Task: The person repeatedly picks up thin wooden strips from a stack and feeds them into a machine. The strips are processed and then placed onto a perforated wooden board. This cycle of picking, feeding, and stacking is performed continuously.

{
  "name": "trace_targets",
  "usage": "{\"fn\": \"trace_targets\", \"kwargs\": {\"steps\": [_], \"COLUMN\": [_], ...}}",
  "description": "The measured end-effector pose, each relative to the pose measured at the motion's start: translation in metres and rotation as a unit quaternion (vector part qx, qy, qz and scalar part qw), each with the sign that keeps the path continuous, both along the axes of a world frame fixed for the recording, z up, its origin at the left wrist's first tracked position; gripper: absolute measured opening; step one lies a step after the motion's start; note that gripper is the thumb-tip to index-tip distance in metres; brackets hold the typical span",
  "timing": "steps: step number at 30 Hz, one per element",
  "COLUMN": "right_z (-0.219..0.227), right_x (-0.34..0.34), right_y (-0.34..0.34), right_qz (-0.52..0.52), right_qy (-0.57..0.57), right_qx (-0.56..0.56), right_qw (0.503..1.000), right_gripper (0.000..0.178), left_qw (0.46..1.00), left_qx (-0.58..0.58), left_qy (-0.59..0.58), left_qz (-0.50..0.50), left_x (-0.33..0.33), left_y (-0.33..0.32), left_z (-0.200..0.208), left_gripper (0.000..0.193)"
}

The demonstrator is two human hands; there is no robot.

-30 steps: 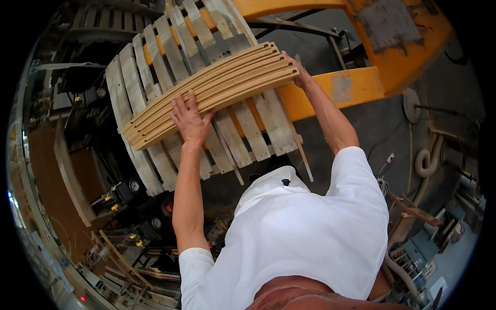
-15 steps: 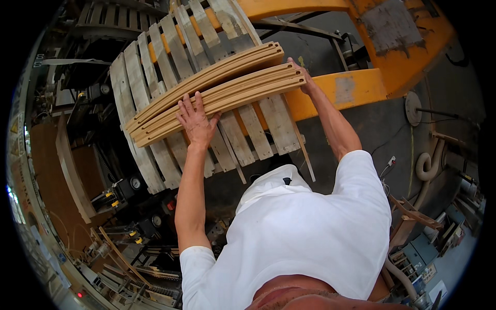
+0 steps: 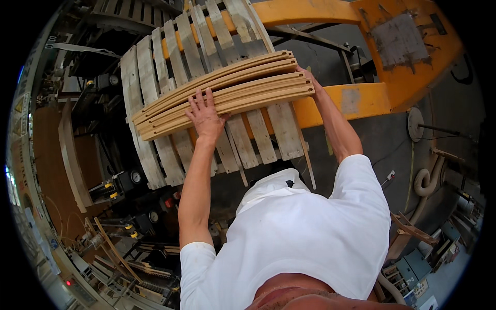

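Note:
Two groups of long, curved wooden strips lie side by side on a slatted pallet: a far group [image 3: 227, 71] and a near group [image 3: 258, 91]. A narrow dark gap parts them toward the right, and small holes show at their right ends. My left hand [image 3: 207, 120] rests on the near group left of its middle, fingers spread across the top and thumb by the near edge. At the right ends, my right hand [image 3: 313, 82] lies against the strips with its fingers stretched along them; its thumb and palm are hidden.
Beneath the strips is the weathered wooden pallet [image 3: 287, 132]. Orange steel arms [image 3: 356, 98] of a lifting truck run under it to the right. Machinery with round gauges [image 3: 135, 177] stands close on the left. A ribbed hose [image 3: 426, 183] hangs at the right.
Both hands stay on the strips, and the gap between the two groups looks slightly narrower. The whole view has shifted a little, carrying the pallet and strips rightward in the picture.

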State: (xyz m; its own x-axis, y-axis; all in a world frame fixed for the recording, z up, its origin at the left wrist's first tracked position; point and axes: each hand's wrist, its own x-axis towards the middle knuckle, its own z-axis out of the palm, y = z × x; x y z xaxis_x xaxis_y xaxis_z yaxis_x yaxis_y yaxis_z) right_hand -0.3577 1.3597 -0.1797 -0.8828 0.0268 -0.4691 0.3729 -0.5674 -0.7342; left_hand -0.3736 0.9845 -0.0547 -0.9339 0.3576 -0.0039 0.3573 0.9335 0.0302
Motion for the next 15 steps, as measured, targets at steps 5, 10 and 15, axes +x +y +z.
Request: {"fn": "trace_targets", "kwargs": {"steps": [5,10,15], "right_z": [-0.02,-0.01,-0.006], "right_x": [0.015,0.021,0.028], "right_y": [0.001,-0.011,0.005], "right_qz": [-0.014,-0.056,-0.02], "right_qy": [0.003,-0.027,-0.106], "right_qx": [-0.097,-0.017,0.172], "right_qw": [0.995,0.998,0.979], "right_gripper": [0.049,0.052,0.073], "left_qw": [1.0,1.0,0.999], "left_qx": [0.001,0.012,0.038], "left_qy": [0.0,0.0,-0.015], "left_qz": [-0.015,-0.012,-0.018], "left_x": [0.005,0.011,0.012], "left_y": [-0.001,-0.006,-0.007], "left_z": [0.004,0.002,0.002], "left_gripper": [0.104,0.104,0.108]}}
